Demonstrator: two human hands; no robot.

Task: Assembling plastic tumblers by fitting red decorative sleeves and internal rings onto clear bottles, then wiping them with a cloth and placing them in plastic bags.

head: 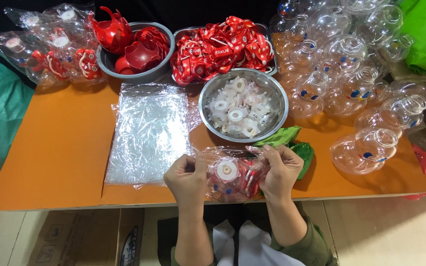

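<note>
As I look down from the head camera, my left hand and right hand sit at the near edge of the orange table, both pinching the clear plastic bag stretched between them. The left fingers are curled tight on the bag's left end, the right fingers pressed together on its upper right corner. Inside the bag I see a clear round bottle with a white lid facing up and a red strap folded beside it. Just behind my right hand lies a green bag, partly under the wrist side. Left of my hands, a stack of flat clear bags rests on the table. Farther back, a steel bowl of white lids stands near the middle. To the right, a heap of clear round bottles spreads toward the far corner. Behind the steel bowl sits a tray of red printed straps, and left of it a grey bowl of red plastic holders. At the far left, several finished packed bags lie piled together.
</note>
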